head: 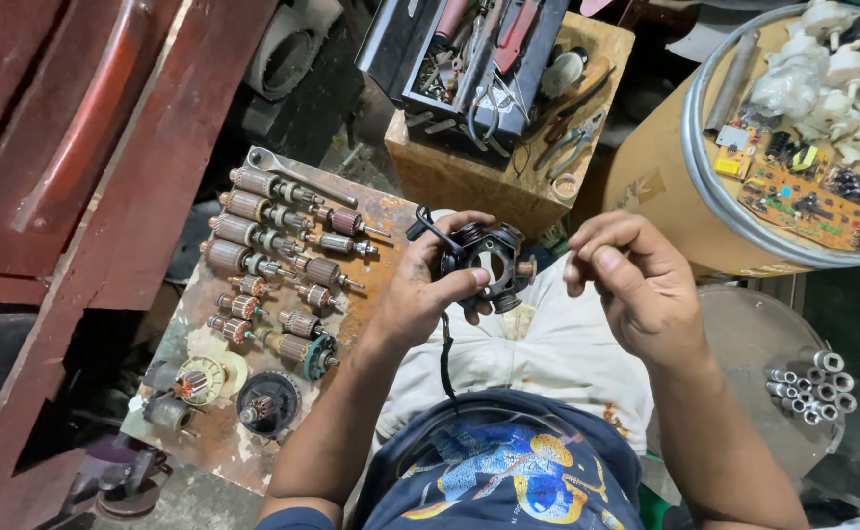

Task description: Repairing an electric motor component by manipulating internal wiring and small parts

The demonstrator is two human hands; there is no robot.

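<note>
My left hand (422, 290) grips a black ring-shaped motor stator housing (489, 263) over my lap, with a black cable hanging down from it. My right hand (636, 280) hovers just right of the housing, its fingers curled and pinched together near the rim; I cannot tell whether something small is between them. A short brown stub sticks out of the housing's right side toward that hand.
A rusty board (381, 211) at my left carries several motor armatures (253, 236), a wrench (297, 177) and a black round part (266, 402). A toolbox (469, 59) sits on a wooden box ahead. At right are a drum top (695, 137) with circuit boards and white parts, and several metal tubes (812, 385).
</note>
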